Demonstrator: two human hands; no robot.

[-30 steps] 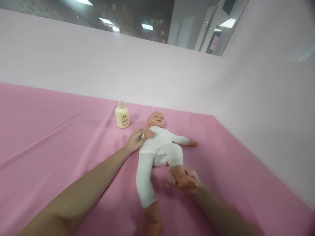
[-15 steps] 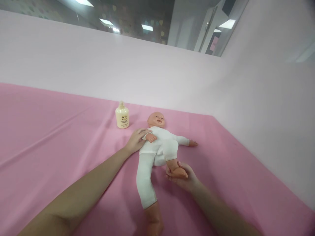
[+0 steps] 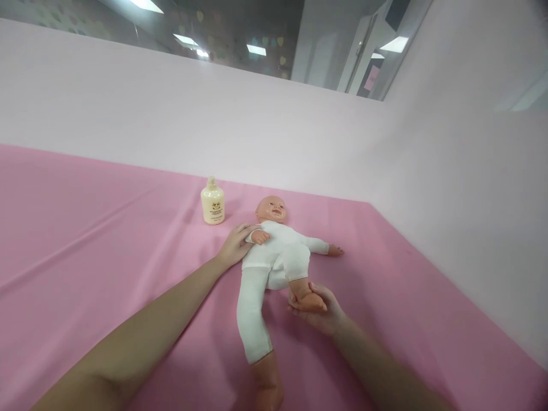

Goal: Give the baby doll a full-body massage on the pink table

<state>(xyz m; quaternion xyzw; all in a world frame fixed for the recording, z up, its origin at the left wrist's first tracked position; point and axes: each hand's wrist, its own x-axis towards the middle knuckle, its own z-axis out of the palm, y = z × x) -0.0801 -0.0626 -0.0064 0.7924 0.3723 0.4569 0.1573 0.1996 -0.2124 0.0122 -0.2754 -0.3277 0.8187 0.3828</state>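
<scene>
Grasped in the right hand (image 3: pixel 319 308) is the bare foot (image 3: pixel 309 298) of a baby doll (image 3: pixel 274 257), the fingers curled under and around it so that the bent leg is lifted off the cloth. The left hand (image 3: pixel 235 245) is laid flat and open against the doll's shoulder, beside its small raised arm; nothing is gripped by it. The doll is seen lying on its back on a pink sheet (image 3: pixel 107 240), head towards the far side, dressed in a white suit, its other leg stretched straight towards the near edge and its other arm flung out to the right. A cream-coloured bottle (image 3: pixel 212 202) is stood upright just left of the doll's head, near the far wall (image 3: pixel 171 114).
</scene>
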